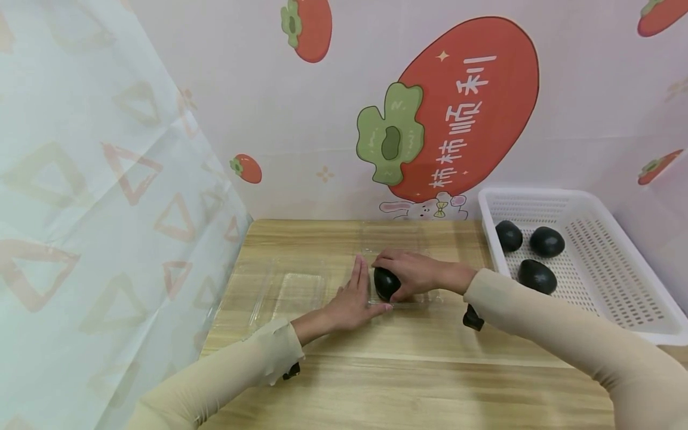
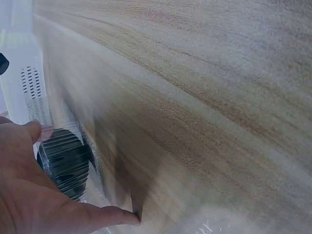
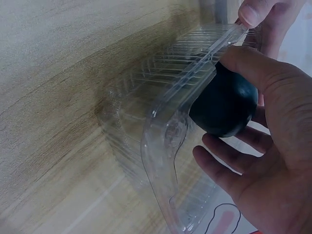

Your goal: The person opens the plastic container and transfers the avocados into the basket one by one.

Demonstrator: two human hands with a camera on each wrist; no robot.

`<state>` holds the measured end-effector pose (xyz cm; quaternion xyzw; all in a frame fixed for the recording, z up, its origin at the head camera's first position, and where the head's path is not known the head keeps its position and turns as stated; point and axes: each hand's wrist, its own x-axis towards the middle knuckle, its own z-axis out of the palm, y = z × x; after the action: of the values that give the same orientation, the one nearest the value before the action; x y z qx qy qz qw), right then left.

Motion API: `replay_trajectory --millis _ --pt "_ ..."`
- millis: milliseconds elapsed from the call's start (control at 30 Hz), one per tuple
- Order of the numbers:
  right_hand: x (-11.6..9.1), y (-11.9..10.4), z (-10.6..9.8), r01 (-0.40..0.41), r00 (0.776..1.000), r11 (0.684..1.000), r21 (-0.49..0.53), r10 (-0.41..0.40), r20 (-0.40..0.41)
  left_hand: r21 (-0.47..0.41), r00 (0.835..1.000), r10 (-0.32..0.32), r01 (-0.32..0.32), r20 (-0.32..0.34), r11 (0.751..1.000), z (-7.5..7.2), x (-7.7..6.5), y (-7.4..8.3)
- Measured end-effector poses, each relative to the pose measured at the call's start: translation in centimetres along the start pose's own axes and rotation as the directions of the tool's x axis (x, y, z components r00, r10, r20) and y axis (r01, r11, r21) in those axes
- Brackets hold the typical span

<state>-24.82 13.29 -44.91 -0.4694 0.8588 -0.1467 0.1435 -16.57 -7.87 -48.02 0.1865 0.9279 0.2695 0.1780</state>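
My right hand [image 1: 412, 275] grips a dark, egg-shaped avocado [image 1: 386, 283] from its right side. Below it is a clear plastic clamshell box [image 3: 165, 102]; the avocado sits partly within the box's rim. My left hand [image 1: 350, 303] lies against the box's left end with fingers extended, its thumb [image 3: 251, 15] at the rim. In the left wrist view, the avocado [image 2: 66, 161] shows through the ribbed clear wall, beside the left palm. The box's raised lid [image 1: 392, 236] leans toward the back wall.
Another clear clamshell box [image 1: 298, 292] lies unfolded to the left on the wooden table [image 1: 408, 370]. At the right stands a white perforated basket [image 1: 602, 239] with several dark avocados, among them one near its front [image 1: 537, 276]. A patterned cloth [image 1: 312, 119] covers the back wall.
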Motion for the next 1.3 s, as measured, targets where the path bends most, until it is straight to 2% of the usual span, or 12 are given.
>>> replay_trajectory --millis 633,1300 --pt "0.6 0.6 -0.1 -0.039 0.997 0.997 0.061 0.035 0.064 0.011 1.000 -0.001 0.001 -0.012 1.000 0.0 0.0 0.2" --pt "0.5 1.3 0.9 0.062 0.997 0.997 0.043 -0.064 0.043 0.003 1.000 0.006 -0.006 -0.011 1.000 0.1 0.1 0.1"
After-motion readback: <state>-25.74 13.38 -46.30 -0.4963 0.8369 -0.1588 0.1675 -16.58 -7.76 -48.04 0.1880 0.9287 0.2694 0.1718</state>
